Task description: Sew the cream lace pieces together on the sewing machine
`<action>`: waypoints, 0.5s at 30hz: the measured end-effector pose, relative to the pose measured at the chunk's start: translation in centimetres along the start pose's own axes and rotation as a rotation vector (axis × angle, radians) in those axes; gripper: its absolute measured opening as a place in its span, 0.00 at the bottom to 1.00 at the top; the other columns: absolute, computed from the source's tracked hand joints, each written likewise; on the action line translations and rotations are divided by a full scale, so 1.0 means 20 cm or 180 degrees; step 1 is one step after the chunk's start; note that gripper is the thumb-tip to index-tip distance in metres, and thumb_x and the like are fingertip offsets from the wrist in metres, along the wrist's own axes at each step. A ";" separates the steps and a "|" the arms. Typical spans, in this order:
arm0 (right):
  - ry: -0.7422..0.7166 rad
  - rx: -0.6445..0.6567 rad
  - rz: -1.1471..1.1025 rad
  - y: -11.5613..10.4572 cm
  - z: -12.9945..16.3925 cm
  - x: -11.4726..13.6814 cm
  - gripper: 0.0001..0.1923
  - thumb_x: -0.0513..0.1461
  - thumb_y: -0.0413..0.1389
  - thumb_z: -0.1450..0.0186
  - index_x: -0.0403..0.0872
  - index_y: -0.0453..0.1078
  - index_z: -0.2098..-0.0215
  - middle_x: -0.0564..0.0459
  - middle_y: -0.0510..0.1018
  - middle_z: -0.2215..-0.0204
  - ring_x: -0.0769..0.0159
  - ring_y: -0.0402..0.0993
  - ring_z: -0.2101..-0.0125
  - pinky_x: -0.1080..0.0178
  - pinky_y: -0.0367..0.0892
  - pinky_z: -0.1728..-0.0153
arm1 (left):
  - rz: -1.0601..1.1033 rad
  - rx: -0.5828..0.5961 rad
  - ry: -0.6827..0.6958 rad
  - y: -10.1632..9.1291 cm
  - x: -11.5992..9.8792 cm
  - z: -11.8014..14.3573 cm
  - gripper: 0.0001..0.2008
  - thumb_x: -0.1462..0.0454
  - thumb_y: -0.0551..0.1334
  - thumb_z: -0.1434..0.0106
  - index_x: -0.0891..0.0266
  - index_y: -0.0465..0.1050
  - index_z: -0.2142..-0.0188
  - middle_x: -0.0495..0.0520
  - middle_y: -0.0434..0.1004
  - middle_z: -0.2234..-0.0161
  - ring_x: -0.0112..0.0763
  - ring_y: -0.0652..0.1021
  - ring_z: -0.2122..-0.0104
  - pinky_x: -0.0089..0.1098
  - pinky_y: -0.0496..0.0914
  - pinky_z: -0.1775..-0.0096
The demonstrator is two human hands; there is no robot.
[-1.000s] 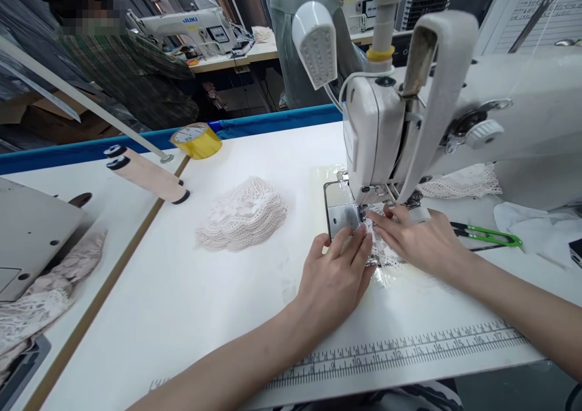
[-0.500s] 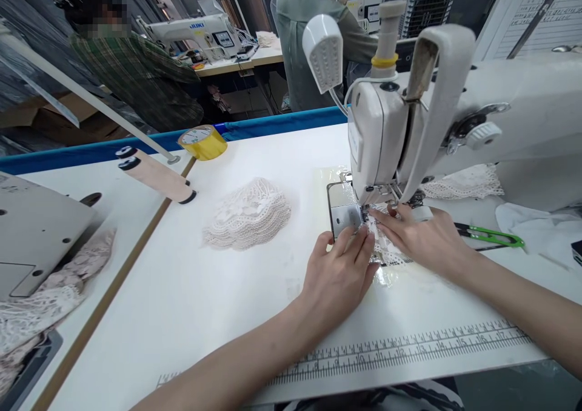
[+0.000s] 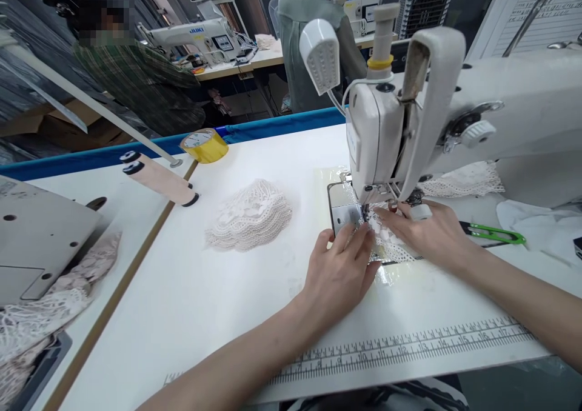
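Note:
A small white lace piece [image 3: 390, 244] lies under the presser foot of the white sewing machine [image 3: 377, 132], on its metal needle plate [image 3: 342, 212]. My left hand [image 3: 339, 271] presses flat on the lace's left edge, fingertips close to the needle. My right hand [image 3: 425, 232] pins the lace from the right, fingers stretched toward the foot. Both hands rest on the lace with fingers extended, not curled around it.
A stack of lace pieces [image 3: 250, 216] sits left of the machine. Green thread snips [image 3: 495, 235] lie to the right, more lace [image 3: 464, 180] behind the machine. Yellow tape roll [image 3: 204, 145] and a pink tube [image 3: 159, 179] stand far left. Two people work at other machines behind.
The view drifted slightly. My fingers shifted a little on the lace, which now shows more between my hands; both hands stay at the presser foot.

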State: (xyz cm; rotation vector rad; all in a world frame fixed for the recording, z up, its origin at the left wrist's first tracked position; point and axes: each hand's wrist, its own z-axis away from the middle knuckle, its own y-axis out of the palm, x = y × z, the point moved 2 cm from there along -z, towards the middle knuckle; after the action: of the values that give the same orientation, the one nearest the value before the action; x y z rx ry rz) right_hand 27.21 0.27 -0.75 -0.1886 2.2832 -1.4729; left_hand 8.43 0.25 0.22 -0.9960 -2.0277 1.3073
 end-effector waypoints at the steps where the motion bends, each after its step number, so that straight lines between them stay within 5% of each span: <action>1: -0.0011 -0.0121 -0.0099 -0.02 0.01 0.00 0.17 0.33 0.49 0.33 0.51 0.71 0.50 0.50 0.79 0.66 0.68 0.67 0.76 0.64 0.51 0.77 | 0.0013 0.0015 0.0000 0.00 0.00 0.00 0.16 0.60 0.54 0.32 0.64 0.69 0.48 0.56 0.72 0.46 0.39 0.70 0.50 0.39 0.61 0.56; 6: -0.0227 -0.0111 -0.1144 -0.11 0.03 0.02 0.16 0.50 0.52 0.33 0.49 0.73 0.56 0.52 0.79 0.62 0.67 0.70 0.71 0.64 0.57 0.76 | 0.0131 -0.0036 0.0064 0.00 0.02 -0.01 0.16 0.59 0.55 0.32 0.63 0.69 0.49 0.54 0.74 0.51 0.37 0.71 0.52 0.40 0.60 0.54; 11: -0.0209 0.0234 -0.1307 -0.14 0.02 0.01 0.16 0.47 0.54 0.36 0.47 0.72 0.55 0.50 0.78 0.63 0.62 0.71 0.68 0.63 0.58 0.73 | 0.0473 0.0089 0.0026 -0.01 0.05 -0.03 0.16 0.63 0.56 0.33 0.62 0.67 0.47 0.53 0.74 0.51 0.37 0.70 0.50 0.40 0.60 0.51; 15: -0.0208 0.0131 -0.1199 -0.12 0.01 0.02 0.13 0.42 0.52 0.35 0.44 0.72 0.57 0.49 0.78 0.64 0.63 0.70 0.70 0.62 0.58 0.72 | 0.0618 0.0303 -0.0084 -0.01 0.07 -0.07 0.15 0.68 0.56 0.36 0.62 0.69 0.50 0.52 0.75 0.54 0.35 0.71 0.52 0.39 0.60 0.52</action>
State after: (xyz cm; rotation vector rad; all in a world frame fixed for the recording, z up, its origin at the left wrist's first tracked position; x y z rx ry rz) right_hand 26.62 -1.04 1.17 -0.6758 2.2475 -1.6613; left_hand 8.57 2.17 1.07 -1.1601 -1.9063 1.5095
